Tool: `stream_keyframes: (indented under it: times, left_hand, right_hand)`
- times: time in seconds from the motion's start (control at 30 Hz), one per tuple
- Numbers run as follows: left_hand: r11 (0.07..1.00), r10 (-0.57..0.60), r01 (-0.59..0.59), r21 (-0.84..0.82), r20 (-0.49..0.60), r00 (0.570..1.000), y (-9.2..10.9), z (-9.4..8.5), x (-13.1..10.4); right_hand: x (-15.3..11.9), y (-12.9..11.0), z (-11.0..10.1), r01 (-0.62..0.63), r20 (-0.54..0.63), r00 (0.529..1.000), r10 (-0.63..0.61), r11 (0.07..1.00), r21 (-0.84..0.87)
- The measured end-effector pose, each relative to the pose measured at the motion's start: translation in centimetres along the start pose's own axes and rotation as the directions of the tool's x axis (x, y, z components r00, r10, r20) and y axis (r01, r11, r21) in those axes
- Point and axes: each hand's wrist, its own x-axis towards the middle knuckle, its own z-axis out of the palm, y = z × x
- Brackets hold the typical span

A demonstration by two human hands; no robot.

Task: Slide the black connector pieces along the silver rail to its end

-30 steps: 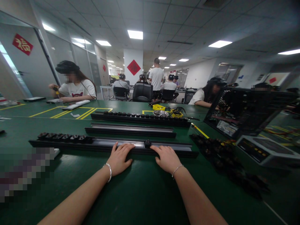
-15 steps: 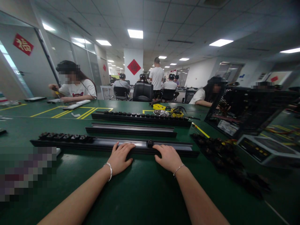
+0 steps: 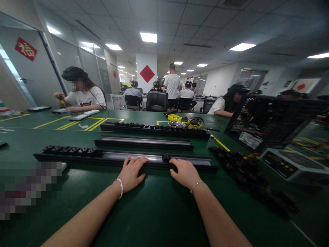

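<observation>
Head view: we had the near black rail point(image 3: 110, 162) running left to right across the green table point(image 3: 156, 216), its pale channel uppermost. One small black block point(image 3: 166, 157) sat in that channel, right of the rail's middle, between our two hands. We noted our left hand point(image 3: 132, 174) lying open over the rail, fingers across it, thumb apart on the near side. Our right hand point(image 3: 186, 172) was half curled, fingertips at the block's right side — whether they gripped it, we could not tell. A row of blocks point(image 3: 69, 150) filled the rail's left end. Beyond lay a shorter rail point(image 3: 144, 143), then a far rail point(image 3: 154, 129) bearing another row. To the right we saw a heap of dark pieces point(image 3: 246, 171), a grey metal box point(image 3: 290, 164) and, farther off, an open computer case point(image 3: 253, 128).
</observation>
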Motion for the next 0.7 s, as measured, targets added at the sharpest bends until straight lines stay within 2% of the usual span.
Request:
stream_keyframes:
  times: [0.7]
  left_hand:
    - [1.0, -0.002, 0.002, -0.01, 0.003, 1.0, 0.02, -0.02, -0.02]
  right_hand:
    - [0.11, 0.44, -0.01, 0.003, -0.043, 0.999, -0.002, 1.0, 0.024]
